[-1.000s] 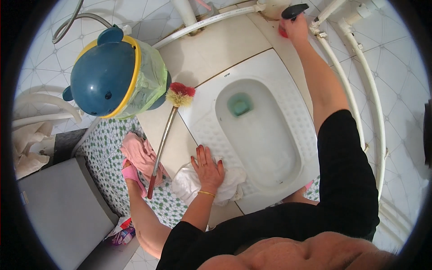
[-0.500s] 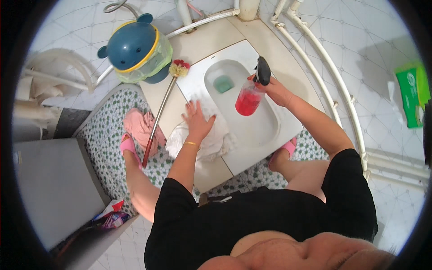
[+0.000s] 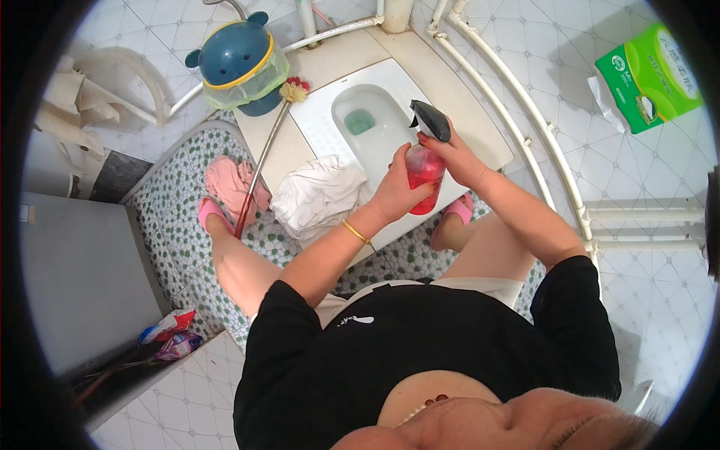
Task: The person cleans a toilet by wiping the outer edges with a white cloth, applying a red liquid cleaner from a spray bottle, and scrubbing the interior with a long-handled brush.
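A clear spray bottle (image 3: 425, 196) of red liquid, with a black trigger head, is between my two hands above the front part of the white squat toilet (image 3: 315, 101). My right hand (image 3: 457, 156) is closed around the bottle's neck just under the trigger. Against the bottle's body, my left hand (image 3: 399, 186) grips from the left side. A crumpled white cloth (image 3: 319, 196) lies on the platform, left of the toilet's basin and near my left forearm. Greenish water stands at the far end of the basin.
Left of the toilet leans a long-handled brush (image 3: 271, 146). Beside it are a pink cloth (image 3: 232, 186) on the mosaic floor and a blue animal-shaped bin (image 3: 236, 60) with a bag. White pipes (image 3: 510, 127) run along the right wall; a green pack (image 3: 649, 79) is beyond. A grey cabinet (image 3: 86, 277) stands left.
My left hand has left the white cloth and moved right onto the spray bottle. The bottle has come slightly nearer to me, still in my right hand. The view has shifted a little.
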{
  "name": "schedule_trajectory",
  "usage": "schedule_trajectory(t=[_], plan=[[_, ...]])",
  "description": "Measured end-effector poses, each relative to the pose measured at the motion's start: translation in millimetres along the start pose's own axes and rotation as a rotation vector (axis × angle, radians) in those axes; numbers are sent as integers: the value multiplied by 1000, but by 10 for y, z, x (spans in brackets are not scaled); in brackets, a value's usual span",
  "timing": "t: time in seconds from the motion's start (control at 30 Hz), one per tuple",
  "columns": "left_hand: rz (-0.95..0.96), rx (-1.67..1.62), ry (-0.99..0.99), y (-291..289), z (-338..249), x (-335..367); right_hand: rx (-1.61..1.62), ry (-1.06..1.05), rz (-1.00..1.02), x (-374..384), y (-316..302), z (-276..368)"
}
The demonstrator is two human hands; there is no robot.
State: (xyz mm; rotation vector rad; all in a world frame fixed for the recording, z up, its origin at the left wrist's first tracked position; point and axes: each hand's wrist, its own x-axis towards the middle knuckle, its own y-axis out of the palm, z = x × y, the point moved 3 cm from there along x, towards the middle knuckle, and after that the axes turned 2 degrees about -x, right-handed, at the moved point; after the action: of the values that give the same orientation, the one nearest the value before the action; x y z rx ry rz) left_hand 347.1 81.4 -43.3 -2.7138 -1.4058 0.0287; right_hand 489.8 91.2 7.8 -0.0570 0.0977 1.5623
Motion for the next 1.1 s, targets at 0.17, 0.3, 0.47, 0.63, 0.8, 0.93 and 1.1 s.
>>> schedule_trajectory(t=[0.17,0.3,0.47,0.63,0.8,0.93,1.1], plan=[[32,29,-71,-77,-31,-304,-183,76,-2,-187,287,36],[140,-68,-73,-47,258,-439,128,229,122,-156,402,-279],[62,-123,-85,-116,622,-379,48,320,69,50,507,-566],[79,-93,-123,-170,828,-149,45,397,-1,301,422,-791],[107,-202,-143,-145,960,2,79,412,-81,355,354,-857],[114,-316,-192,-76,918,36,128,372,-183,367,310,-890],[133,-305,-224,-35,928,11,98,439,-126,318,208,-989]])
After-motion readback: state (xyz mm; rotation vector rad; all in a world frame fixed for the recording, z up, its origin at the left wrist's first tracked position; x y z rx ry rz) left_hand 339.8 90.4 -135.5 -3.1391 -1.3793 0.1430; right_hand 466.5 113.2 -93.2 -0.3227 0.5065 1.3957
